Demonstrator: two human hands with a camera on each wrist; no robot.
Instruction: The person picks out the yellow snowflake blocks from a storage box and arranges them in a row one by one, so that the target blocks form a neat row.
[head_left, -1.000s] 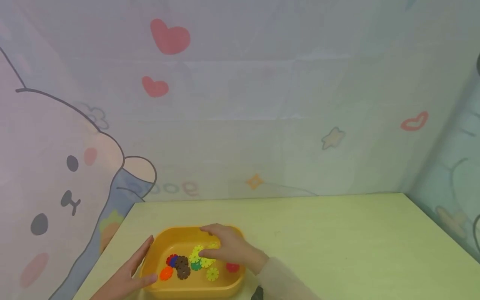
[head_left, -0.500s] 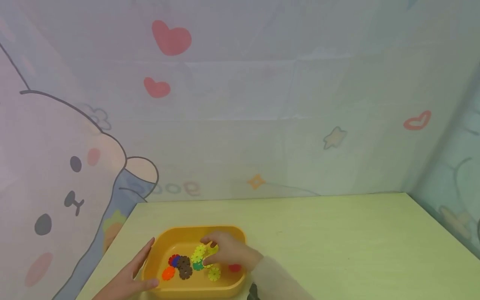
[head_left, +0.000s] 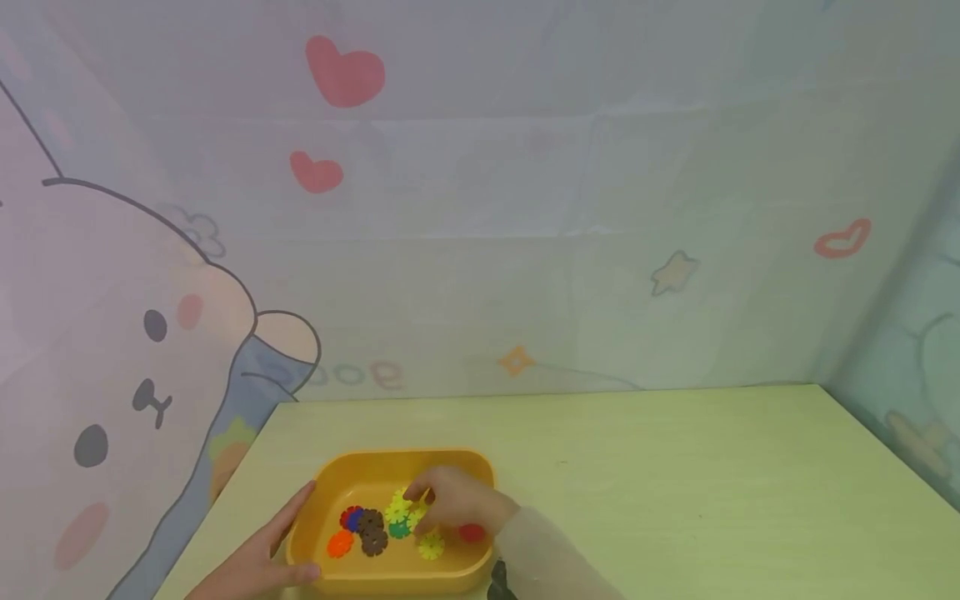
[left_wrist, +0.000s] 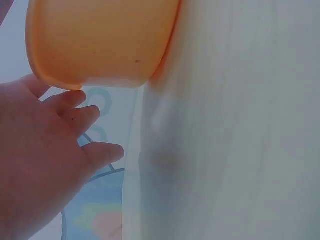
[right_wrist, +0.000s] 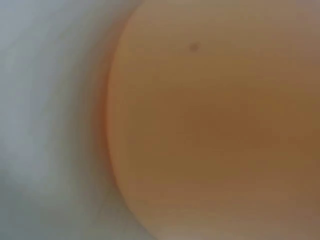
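A yellow plastic basin [head_left: 352, 467] with several flower-shaped plastic discs stands at the table's near left. My left hand [head_left: 255, 562] is at its left end, the thumb on the near corner and the fingers spread along the side. In the left wrist view the fingers [left_wrist: 82, 117] stretch out under the basin's rim [left_wrist: 57, 82]. My right hand [head_left: 461, 500] reaches inside over the yellow discs [head_left: 399, 507], thumb and index finger bent down and apart around them. A green disc [head_left: 399, 529] lies close to the thumb. The right wrist view shows only the basin's wall [right_wrist: 210, 120], blurred.
Brown discs [head_left: 372, 540], an orange disc [head_left: 340, 544] and red and blue discs [head_left: 354, 520] lie in the basin's left half. Another yellow disc [head_left: 431, 547] is near its front wall. A printed curtain [head_left: 525, 208] hangs behind the pale table [head_left: 660, 483].
My right hand has lowered into the basin, and its thumb and index finger have drawn closer together over the yellow discs. The left hand stays at the basin's left end.
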